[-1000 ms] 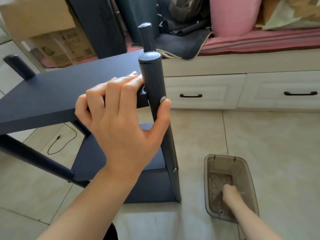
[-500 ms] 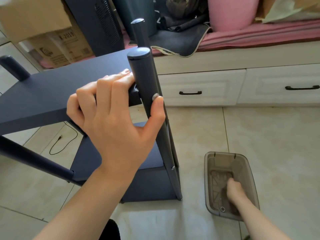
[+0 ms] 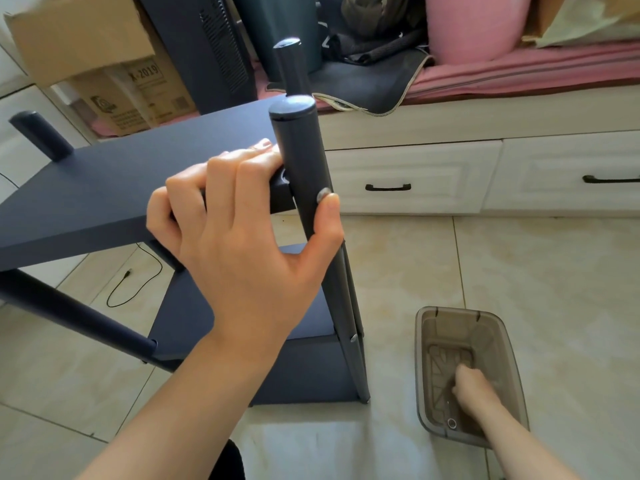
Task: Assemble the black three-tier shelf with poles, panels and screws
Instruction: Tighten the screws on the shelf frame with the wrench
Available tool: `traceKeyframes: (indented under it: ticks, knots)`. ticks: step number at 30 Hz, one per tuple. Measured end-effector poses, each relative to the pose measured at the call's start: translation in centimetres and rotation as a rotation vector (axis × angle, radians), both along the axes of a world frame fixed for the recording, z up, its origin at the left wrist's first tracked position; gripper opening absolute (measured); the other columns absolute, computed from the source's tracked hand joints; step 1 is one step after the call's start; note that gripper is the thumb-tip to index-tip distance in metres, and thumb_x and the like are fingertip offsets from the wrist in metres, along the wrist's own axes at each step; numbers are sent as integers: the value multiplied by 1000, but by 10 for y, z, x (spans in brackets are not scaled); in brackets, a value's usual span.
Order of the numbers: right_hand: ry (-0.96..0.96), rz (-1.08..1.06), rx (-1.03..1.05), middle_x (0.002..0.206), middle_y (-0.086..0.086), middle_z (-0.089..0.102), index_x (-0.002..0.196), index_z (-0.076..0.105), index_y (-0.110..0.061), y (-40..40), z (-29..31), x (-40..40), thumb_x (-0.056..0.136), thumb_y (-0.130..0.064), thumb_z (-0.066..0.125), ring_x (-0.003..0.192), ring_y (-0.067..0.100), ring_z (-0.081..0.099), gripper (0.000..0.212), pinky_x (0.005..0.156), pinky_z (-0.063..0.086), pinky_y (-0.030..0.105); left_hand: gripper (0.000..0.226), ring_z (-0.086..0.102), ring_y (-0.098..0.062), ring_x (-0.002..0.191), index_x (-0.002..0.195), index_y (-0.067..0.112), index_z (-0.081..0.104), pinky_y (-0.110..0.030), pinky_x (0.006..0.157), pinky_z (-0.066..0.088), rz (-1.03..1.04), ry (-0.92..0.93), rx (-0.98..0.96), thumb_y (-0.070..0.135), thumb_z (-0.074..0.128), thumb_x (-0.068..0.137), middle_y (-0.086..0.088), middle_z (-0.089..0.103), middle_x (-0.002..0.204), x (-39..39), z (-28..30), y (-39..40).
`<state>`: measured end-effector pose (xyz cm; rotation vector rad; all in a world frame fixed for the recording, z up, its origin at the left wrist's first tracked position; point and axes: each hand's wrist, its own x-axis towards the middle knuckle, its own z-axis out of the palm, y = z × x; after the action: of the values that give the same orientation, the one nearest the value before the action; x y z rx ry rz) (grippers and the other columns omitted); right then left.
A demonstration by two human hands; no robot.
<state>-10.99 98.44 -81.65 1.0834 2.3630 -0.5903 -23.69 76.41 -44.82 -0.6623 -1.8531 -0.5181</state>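
The black three-tier shelf stands at centre left of the frame on a beige tiled floor. The left hand grips its top panel corner and the near black round pole, thumb beside a silver screw head. At lower right, the right hand reaches into a smoky translucent plastic bin; whether its fingers hold anything, I cannot tell. White drawers with black handles line the upper right, cardboard boxes the upper left.
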Motion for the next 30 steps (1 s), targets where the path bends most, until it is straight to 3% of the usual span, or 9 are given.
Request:
traceKeyframes:
  ticks: [5, 10, 13, 16, 19, 22, 27, 30]
  knots:
    - [17, 37, -20, 121, 11, 62, 118, 56, -8, 3, 2, 1, 100, -16, 51, 110, 25, 61, 20, 89, 49, 31, 45, 55, -29, 100, 99, 11, 68, -42, 95, 33, -8, 3, 9, 51, 46, 97, -2, 68, 103, 1, 0, 0]
    - [74, -27, -11, 116, 12, 61, 103, 54, -10, 1, 21, -2, 100, -11, 43, 103, 27, 60, 11, 87, 49, 34, 44, 54, -27, 100, 99, 12, 69, -44, 94, 34, -20, -7, 14, 50, 48, 96, -1, 68, 104, -1, 0, 1]
    - [277, -173, -72, 109, 15, 63, 103, 58, -6, -2, 51, -17, 100, -13, 50, 96, 28, 61, 11, 80, 49, 32, 43, 55, -28, 100, 101, 13, 69, -43, 93, 34, -35, -31, 24, 50, 49, 95, -1, 68, 104, 1, 1, 0]
    - [605, -373, -202, 99, 13, 69, 109, 64, -1, -12, 99, -39, 97, -9, 58, 85, 22, 66, 16, 68, 48, 22, 42, 54, -26, 101, 104, 15, 69, -41, 94, 32, -38, -58, 29, 51, 50, 94, 1, 68, 105, 4, 4, 0]
    - [910, -508, -397, 91, 9, 70, 110, 61, 0, -36, 158, -57, 99, -10, 55, 80, 17, 69, 16, 72, 56, 25, 43, 53, -24, 103, 107, 16, 69, -40, 96, 32, -51, -86, 18, 52, 49, 95, 1, 68, 107, 8, 7, -3]
    - [1135, -506, -450, 88, 3, 70, 104, 61, -10, -64, 213, -65, 101, -20, 53, 81, 14, 70, 13, 76, 60, 28, 44, 54, -24, 108, 112, 16, 69, -40, 97, 32, -81, -118, -7, 53, 51, 96, 1, 69, 111, 11, 8, -7]
    - [1292, -506, -625, 79, 4, 74, 100, 57, -10, -106, 271, -64, 106, -29, 40, 74, 14, 70, 27, 65, 56, 23, 52, 57, -27, 116, 120, 15, 68, -41, 102, 31, -99, -188, -52, 57, 47, 97, -1, 69, 118, 21, 13, -15]
    - [1294, -476, -723, 65, -7, 72, 95, 53, -6, -126, 283, -63, 108, -26, 32, 63, 5, 69, 32, 54, 50, 15, 52, 57, -26, 118, 122, 16, 68, -41, 104, 31, -101, -233, -74, 57, 48, 96, 0, 68, 121, 26, 15, -18]
